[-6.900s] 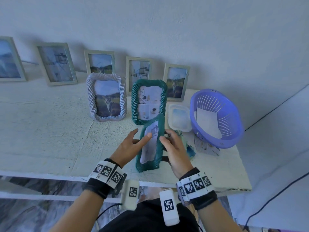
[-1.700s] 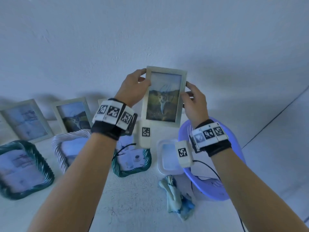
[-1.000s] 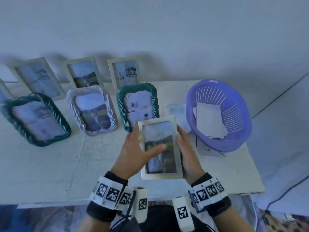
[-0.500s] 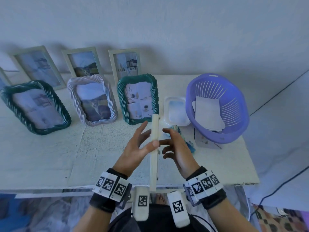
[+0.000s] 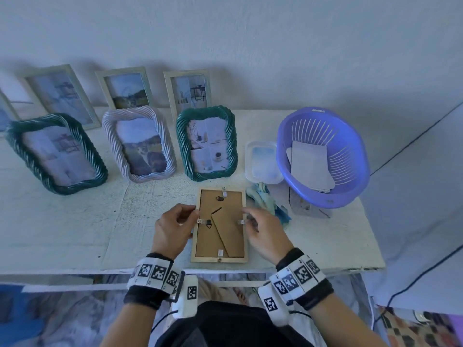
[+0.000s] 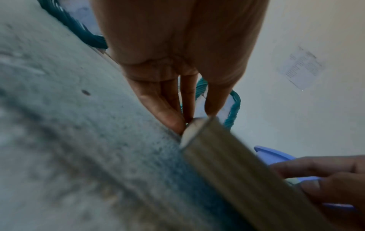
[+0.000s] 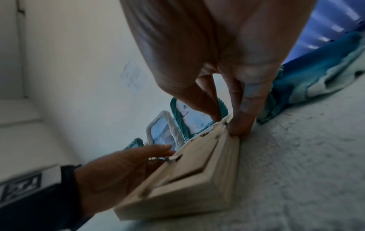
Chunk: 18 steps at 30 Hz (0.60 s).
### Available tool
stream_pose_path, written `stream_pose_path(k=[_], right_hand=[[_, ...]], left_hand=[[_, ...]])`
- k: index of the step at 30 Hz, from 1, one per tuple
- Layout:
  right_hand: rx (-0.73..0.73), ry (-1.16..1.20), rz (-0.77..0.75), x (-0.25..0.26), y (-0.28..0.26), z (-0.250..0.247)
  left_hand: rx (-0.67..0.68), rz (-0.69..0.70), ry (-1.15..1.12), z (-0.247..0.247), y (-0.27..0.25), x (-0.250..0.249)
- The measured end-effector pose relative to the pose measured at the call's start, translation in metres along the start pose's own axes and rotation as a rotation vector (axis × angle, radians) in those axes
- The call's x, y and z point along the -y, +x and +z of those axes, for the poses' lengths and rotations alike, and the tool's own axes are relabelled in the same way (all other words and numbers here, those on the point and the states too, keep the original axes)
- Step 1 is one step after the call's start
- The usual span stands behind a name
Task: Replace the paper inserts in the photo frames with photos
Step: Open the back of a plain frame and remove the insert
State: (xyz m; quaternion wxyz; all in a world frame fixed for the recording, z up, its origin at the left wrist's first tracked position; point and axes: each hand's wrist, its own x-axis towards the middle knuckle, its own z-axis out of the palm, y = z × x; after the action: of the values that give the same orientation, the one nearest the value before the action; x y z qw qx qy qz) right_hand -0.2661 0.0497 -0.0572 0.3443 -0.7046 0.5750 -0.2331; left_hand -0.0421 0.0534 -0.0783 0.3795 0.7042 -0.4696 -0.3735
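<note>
While the frame (image 5: 220, 226) lies face-down, left hand (image 5: 172, 227) and right hand (image 5: 263, 234) – fingers curled – seemingly pinch its edges.

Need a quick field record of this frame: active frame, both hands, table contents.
active frame: wooden frame face down on the table, backing up
left hand: fingers at left side clip
right hand: fingers at right side clip
standing: three rope-edged frames, plain frames by the wall
right side: purple basket holding paper sheets

The wooden frame (image 5: 220, 226) between the hands lies face down, its picture hidden. Left of the left hand (image 5: 171, 227), a far frame (image 5: 3, 113) is cut off.
</note>
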Motion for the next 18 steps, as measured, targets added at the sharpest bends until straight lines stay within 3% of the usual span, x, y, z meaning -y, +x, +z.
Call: stream_pose_path(k=[3,9,18], right_hand=[[0.004,-0.117,-0.020,0.001,-0.001,0.007],[0.014,-0.252,-0.064,0.003,0.004,0.016],[0.054,-0.251,-0.070,-0.001,0.015,0.016]], left_hand=[[0.003,0.089,0.120,0.001,0.000,0.005],[0.135,0.135,0.232,-0.004,0.003,0.013],[0.007,0.185,0.279,0.004,0.004,0.018]])
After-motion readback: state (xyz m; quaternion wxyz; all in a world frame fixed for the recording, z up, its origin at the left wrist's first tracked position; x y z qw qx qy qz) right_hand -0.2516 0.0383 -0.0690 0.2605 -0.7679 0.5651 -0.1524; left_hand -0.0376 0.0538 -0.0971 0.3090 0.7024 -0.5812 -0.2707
